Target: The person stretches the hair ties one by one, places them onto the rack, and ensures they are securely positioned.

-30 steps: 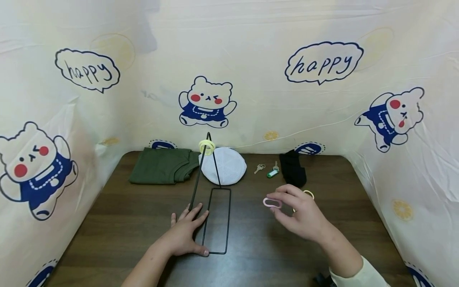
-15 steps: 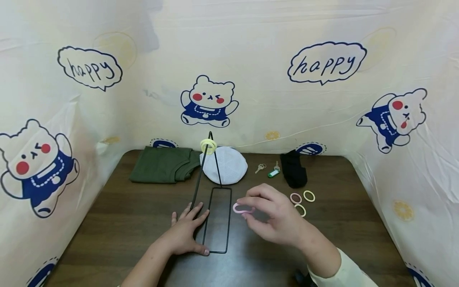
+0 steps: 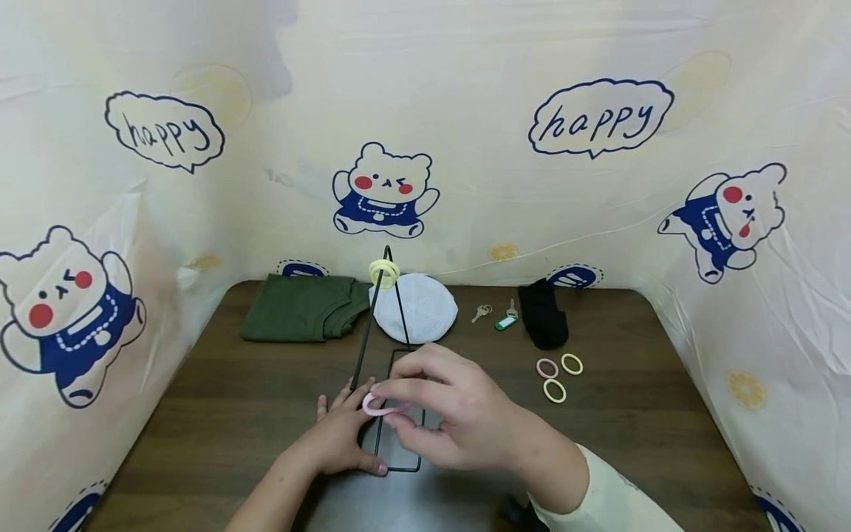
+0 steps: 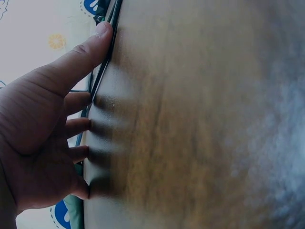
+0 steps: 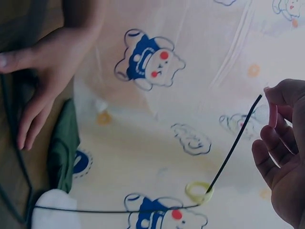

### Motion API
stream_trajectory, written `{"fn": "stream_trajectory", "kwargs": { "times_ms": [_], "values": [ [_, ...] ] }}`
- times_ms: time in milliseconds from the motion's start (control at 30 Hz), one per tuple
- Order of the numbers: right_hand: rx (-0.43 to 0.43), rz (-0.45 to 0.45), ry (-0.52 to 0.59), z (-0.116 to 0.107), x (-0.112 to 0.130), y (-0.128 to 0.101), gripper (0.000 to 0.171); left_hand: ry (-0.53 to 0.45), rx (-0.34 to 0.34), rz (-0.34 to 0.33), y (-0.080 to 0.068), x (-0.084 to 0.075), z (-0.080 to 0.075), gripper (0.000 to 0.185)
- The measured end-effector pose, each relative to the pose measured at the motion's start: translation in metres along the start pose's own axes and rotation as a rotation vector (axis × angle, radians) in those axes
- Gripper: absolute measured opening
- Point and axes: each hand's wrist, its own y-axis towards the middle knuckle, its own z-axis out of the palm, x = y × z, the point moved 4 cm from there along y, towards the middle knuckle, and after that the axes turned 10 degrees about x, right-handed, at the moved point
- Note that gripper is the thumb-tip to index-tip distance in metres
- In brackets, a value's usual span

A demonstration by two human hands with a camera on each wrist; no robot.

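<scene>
My right hand (image 3: 465, 417) pinches a pink hair tie (image 3: 380, 412) between thumb and fingers, stretched into a narrow loop. In the right wrist view this hair tie (image 5: 273, 114) is close to the free end of the black wire rod (image 5: 233, 149). That rod belongs to a wire stand (image 3: 402, 314) with a flat rectangular base. Yellow hair ties (image 3: 383, 273) hang at the bend of its upper arm. Spread fingers of my left hand (image 3: 340, 437) rest on the base, thumb at its near corner; my right hand covers part of the base in the head view.
Two yellow hair ties (image 3: 555, 391) and a pink one (image 3: 547, 369) lie on the table at right. Behind them are a black folded cloth (image 3: 544, 314) and keys (image 3: 507, 319). A white cap (image 3: 425, 307) and folded green cloth (image 3: 299, 307) sit at the back.
My right hand has moved left with the pink hair tie, from beside the loose hair ties to over the stand's base. My left hand has stayed on the base.
</scene>
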Motion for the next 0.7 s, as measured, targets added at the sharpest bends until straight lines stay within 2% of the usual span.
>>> {"fn": "stream_trajectory", "kwargs": {
  "times_ms": [167, 333, 467, 700],
  "values": [
    [0.000, -0.018, -0.002, 0.003, 0.003, 0.013, 0.032, -0.041, -0.012, 0.026, -0.003, -0.002, 0.001, 0.116],
    [0.005, -0.020, -0.041, 0.007, -0.003, 0.021, 0.034, -0.012, -0.025, 0.038, -0.003, -0.004, -0.002, 0.115],
    [0.028, 0.025, -0.052, 0.012, -0.013, 0.025, 0.033, 0.020, -0.028, 0.025, -0.002, -0.004, -0.003, 0.114],
    [0.064, 0.111, -0.077, 0.019, -0.037, 0.027, 0.029, 0.029, 0.007, -0.004, 0.001, -0.001, 0.000, 0.118]
  ]
}}
